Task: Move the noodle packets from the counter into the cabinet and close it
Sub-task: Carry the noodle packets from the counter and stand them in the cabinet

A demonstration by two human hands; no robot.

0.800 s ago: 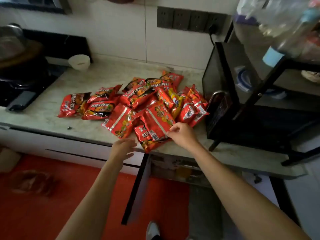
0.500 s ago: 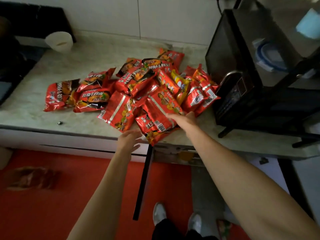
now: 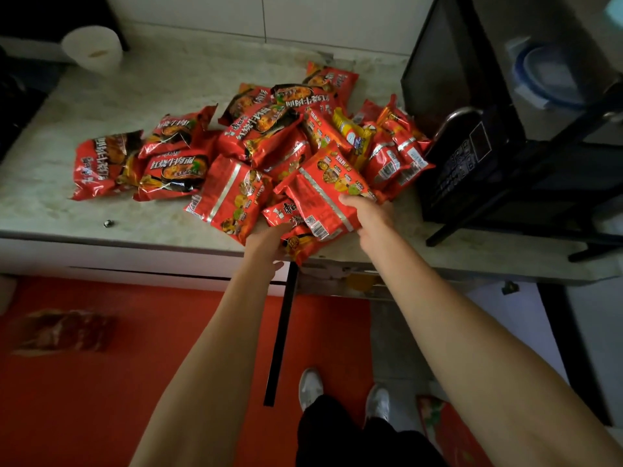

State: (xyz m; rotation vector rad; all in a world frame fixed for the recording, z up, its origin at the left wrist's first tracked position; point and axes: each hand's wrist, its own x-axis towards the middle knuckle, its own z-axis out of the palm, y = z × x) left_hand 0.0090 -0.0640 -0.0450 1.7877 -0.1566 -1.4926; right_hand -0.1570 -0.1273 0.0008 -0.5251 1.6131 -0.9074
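Several red noodle packets (image 3: 269, 139) lie heaped on the pale stone counter (image 3: 43, 210). My right hand (image 3: 369, 215) grips the near right edge of the front packet (image 3: 323, 193), thumb on top. My left hand (image 3: 266, 246) holds the lower packet (image 3: 300, 246) that hangs over the counter's front edge, fingers under it. Below the counter the cabinet door (image 3: 281, 335) stands open, seen edge-on as a dark strip; the inside of the cabinet is mostly hidden.
A black microwave (image 3: 472, 153) on a black rack stands right of the heap. A white cup (image 3: 92, 50) sits at the back left, a small dark object (image 3: 108, 223) near the front edge. Red floor below, with a packet-like red thing (image 3: 64, 332) at left.
Both hands have moved forward onto the front packets: the right one now grips the top packet's edge, the left one has reached the overhanging packet. The view tipped downward.
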